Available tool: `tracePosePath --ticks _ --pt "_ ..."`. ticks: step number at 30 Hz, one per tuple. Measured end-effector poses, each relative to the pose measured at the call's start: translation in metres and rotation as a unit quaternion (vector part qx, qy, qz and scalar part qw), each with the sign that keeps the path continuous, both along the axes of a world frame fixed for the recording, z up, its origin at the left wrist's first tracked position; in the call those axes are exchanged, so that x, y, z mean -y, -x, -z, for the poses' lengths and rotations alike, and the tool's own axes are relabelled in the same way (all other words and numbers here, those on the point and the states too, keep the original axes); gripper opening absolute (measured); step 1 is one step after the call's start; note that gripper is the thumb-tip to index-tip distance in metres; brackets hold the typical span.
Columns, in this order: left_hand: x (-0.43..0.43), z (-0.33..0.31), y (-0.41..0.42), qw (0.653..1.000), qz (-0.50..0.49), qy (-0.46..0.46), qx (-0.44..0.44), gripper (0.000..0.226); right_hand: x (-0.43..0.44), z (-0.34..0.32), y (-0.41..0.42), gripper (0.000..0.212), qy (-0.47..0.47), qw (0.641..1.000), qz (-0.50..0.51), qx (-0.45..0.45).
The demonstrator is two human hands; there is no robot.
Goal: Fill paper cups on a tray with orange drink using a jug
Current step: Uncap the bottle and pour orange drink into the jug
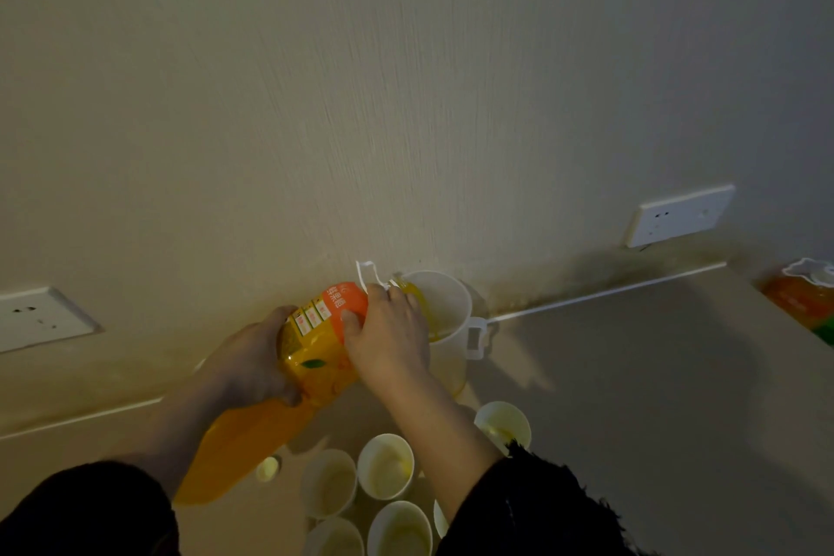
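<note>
A big orange drink bottle (289,397) is tipped with its neck over a white translucent jug (444,307) by the wall. Orange drink streams from the bottle into the jug. My left hand (252,361) grips the bottle's middle from the left. My right hand (388,334) grips its upper part near the neck. Several white paper cups (386,465) stand below my hands; some show a little yellow liquid at the bottom. The tray under them cannot be made out.
A small pale bottle cap (268,469) lies left of the cups. Another orange bottle (801,298) lies at the far right edge. Two wall sockets (681,214) sit low on the wall. A beige tabletop (632,375) stretches to the right.
</note>
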State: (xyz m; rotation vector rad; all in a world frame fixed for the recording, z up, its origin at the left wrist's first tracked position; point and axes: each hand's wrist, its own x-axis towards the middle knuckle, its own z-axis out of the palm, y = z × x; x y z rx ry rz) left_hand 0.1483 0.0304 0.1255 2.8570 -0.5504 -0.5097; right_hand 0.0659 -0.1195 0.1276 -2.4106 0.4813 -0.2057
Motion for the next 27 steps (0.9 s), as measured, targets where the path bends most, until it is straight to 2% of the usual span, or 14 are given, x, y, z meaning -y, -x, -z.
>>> tracePosePath --ticks 27 --pt "-0.0015 -0.0008 -0.0063 1.000 -0.001 -0.027 0.002 0.125 0.0014 0.0040 -0.0041 0.048 -0.003 1.000 0.004 0.013"
